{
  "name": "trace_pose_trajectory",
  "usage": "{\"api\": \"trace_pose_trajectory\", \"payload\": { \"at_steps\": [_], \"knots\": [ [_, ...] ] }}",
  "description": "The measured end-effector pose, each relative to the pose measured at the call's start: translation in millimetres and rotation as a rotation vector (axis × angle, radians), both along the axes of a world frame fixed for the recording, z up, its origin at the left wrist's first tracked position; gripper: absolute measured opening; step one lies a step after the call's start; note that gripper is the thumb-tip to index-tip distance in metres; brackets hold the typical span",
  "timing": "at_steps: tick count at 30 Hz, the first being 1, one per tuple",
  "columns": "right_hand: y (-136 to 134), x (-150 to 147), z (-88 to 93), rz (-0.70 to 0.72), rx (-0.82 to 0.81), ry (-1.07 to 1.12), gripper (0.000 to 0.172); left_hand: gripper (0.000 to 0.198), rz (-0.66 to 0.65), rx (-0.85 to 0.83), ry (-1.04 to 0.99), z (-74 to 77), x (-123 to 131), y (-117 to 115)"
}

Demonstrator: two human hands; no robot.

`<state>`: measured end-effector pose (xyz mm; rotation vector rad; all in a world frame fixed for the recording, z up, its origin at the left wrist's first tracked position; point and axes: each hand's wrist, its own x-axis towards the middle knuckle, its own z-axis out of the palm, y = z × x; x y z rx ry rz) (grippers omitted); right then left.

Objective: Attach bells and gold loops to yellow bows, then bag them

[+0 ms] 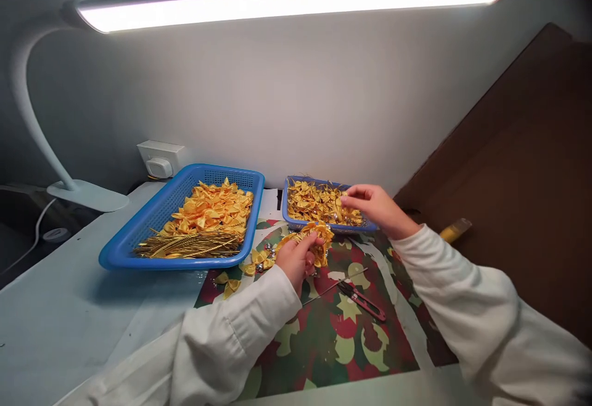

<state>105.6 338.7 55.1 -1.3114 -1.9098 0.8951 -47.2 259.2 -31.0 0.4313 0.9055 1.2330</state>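
My left hand (296, 261) is closed round a bunch of yellow ribbon bows (319, 236), held just in front of the small blue basket (289, 216). My right hand (372, 204) reaches into that basket, fingers pinched over the gold bows (314, 202) piled in it; whether it grips one I cannot make out. A few loose bows (234, 284) lie on the patterned mat (342, 338) near my left wrist.
A large blue basket (139, 236) on the left holds orange bows (213, 205) and gold wire ties (189, 245). Small snips (361, 299) lie on the mat. A desk lamp (87, 195) stands at far left, with a wall socket (160, 159) behind. A brown board (518, 165) leans at the right.
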Motion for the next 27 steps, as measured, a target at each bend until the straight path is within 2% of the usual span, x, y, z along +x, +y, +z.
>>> {"api": "trace_pose_trajectory", "payload": {
  "at_steps": [2, 5, 8, 10, 15, 18, 20, 22, 23, 25, 27],
  "knots": [
    [-25, -7, -11.4, 0.100, -0.003, -0.095, 0.022, 0.043, 0.003, 0.023, 0.014, 1.5, 0, 0],
    [-54, -16, -29.7, 0.160, 0.156, -0.229, 0.012, 0.049, -0.022, 0.004, 0.026, 1.1, 3, -1],
    [-69, -18, -41.4, 0.177, 0.305, -0.300, 0.012, 0.049, -0.123, -0.076, 0.010, -1.5, 5, -4],
    [-73, -17, -44.5, 0.194, 0.296, -0.335, 0.011, 0.045, -0.170, -0.095, -0.034, -3.3, 6, -6],
    [-79, -11, -42.1, 0.303, 0.256, -0.405, 0.011, 0.040, -0.192, -0.065, -0.060, -5.9, 3, -5],
    [-78, -4, -34.5, 0.396, 0.259, -0.450, 0.014, 0.034, -0.252, -0.092, -0.055, -7.6, 2, -2],
    [-71, 2, -27.3, 0.503, 0.214, -0.410, 0.014, 0.029, -0.295, -0.125, -0.050, -10.0, 2, 0],
    [-54, 8, -20.9, 0.540, 0.129, -0.299, 0.016, 0.028, -0.304, -0.153, -0.043, -12.7, 3, 1],
    [-43, 9, -19.0, 0.475, 0.085, -0.240, 0.018, 0.029, -0.298, -0.167, -0.039, -13.7, 4, 1],
    [-17, 7, -20.2, 0.203, 0.104, -0.171, 0.020, 0.030, -0.275, -0.190, -0.036, -14.0, 4, 2],
    [10, -1, -28.4, -0.067, 0.127, -0.294, 0.018, 0.028, -0.248, -0.209, -0.039, -11.5, 4, 1]
  ]
}}
